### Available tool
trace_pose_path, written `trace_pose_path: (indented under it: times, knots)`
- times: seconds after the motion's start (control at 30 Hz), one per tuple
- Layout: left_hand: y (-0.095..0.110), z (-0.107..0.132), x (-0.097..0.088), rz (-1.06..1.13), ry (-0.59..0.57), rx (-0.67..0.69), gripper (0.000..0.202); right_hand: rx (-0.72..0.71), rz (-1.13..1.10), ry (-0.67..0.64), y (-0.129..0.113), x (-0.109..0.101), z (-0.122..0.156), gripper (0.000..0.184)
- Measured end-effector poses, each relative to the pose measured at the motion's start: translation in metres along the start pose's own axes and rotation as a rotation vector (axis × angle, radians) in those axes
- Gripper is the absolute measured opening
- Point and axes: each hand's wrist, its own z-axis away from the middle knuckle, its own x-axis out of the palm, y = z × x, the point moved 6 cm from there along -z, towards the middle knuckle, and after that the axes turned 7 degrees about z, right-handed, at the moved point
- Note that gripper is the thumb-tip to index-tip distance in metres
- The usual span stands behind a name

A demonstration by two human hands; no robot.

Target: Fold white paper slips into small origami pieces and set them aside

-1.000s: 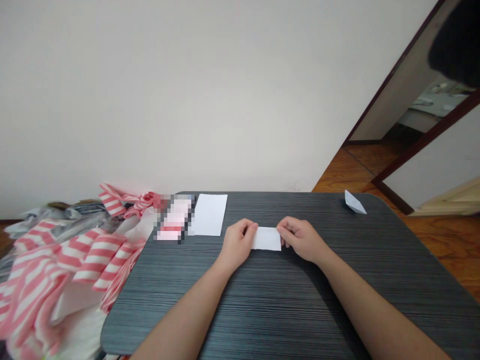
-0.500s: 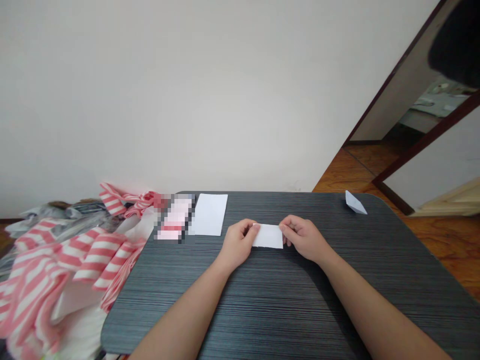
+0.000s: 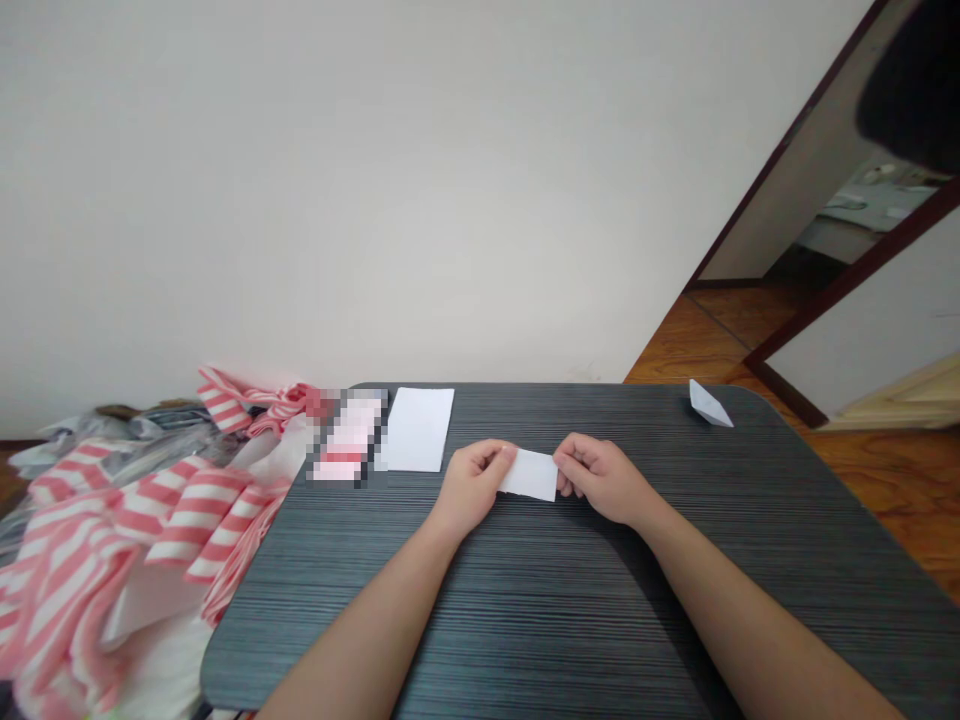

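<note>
A small white rectangle of paper (image 3: 529, 475) is stretched between my two hands, over the middle of the dark table. My left hand (image 3: 475, 484) pinches its left end between thumb and fingers. At the opposite end, the thumb and curled fingers of my right hand (image 3: 598, 475) grip the upper right corner. The paper tilts slightly, its right side lower. Whether it has several layers, I cannot tell.
A white sheet or stack of paper (image 3: 421, 430) lies at the back left of the dark table (image 3: 510, 620), beside a blurred-out pinkish item (image 3: 349, 435). At the back right stands a folded white paper piece (image 3: 709, 404). Striped cloth (image 3: 195, 510) is heaped left of the table.
The paper has shifted slightly left and turned a little, its right end dropping. Both hands keep hold of it; the right hand has come slightly left.
</note>
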Motion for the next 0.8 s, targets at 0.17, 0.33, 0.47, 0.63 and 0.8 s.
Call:
trace_pose_path:
  times: [0.17,0.33,0.47,0.63,0.8]
  knots:
    - [-0.008,0.0,0.007,0.147,-0.092,-0.092,0.027,-0.013,-0.038,-0.019,0.002,0.003,0.0,0.019]
    - [-0.012,-0.001,0.002,0.135,-0.021,-0.069,0.028,-0.053,-0.138,-0.012,0.003,0.006,0.0,0.019]
    - [-0.015,-0.003,0.0,0.179,0.002,-0.084,0.029,-0.066,-0.221,-0.066,0.007,0.011,0.0,0.025]
    - [-0.015,-0.004,0.0,0.216,-0.009,-0.097,0.03,-0.048,-0.18,-0.076,0.012,0.011,-0.001,0.023]
    - [-0.014,-0.003,0.004,0.204,-0.041,-0.104,0.029,-0.05,-0.14,-0.054,0.011,0.008,-0.002,0.019]
